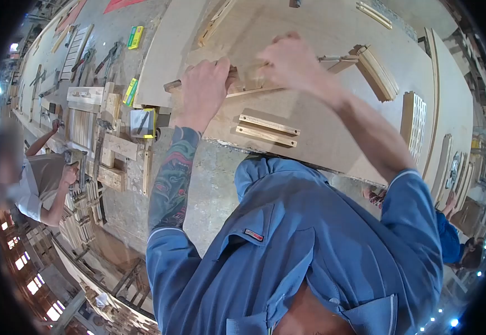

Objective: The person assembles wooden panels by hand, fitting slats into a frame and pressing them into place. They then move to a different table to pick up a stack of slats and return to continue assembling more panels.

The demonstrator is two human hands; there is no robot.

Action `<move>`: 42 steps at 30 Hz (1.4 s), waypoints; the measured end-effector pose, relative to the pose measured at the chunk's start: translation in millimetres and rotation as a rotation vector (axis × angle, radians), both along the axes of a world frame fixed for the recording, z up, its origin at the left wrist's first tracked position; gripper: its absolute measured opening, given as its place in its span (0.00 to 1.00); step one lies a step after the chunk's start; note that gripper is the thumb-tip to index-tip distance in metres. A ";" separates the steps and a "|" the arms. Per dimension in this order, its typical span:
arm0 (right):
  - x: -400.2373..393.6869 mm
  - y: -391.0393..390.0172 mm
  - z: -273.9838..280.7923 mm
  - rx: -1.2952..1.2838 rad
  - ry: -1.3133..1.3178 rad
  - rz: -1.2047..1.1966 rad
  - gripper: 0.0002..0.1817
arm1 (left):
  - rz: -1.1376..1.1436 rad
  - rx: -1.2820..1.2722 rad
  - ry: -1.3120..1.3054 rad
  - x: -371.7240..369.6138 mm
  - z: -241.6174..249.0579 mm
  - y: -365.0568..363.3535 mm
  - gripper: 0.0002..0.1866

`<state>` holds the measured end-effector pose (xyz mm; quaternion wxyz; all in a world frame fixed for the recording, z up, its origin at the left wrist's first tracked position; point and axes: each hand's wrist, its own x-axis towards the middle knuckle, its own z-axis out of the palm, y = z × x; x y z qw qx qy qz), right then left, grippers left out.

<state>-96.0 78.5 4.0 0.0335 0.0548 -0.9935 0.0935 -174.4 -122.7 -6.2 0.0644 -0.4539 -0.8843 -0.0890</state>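
The left hand's grip (204, 84) closes over a brown wooden bar (172, 86) by the worktop's (332, 142) near-left corner; the blurred right hand's grip (289, 58) is unreadable. Two pale, holed wooden strips (268, 125) lie unjoined near the front edge.

Before the person (310, 223), two strips (269, 125) lie parallel on the surface (343, 131); rightward, a slat bundle (378, 75).

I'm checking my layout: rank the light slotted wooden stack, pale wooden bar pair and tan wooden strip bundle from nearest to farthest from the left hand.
1. Pale wooden bar pair, a little right of the left hand
2. Tan wooden strip bundle, well to the right
3. Light slotted wooden stack, further right still
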 end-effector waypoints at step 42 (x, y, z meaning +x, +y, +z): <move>123.9 244.2 27.8 -0.443 0.296 -0.410 0.18 | -0.019 -0.207 -0.255 -14.7 7.0 32.0 0.12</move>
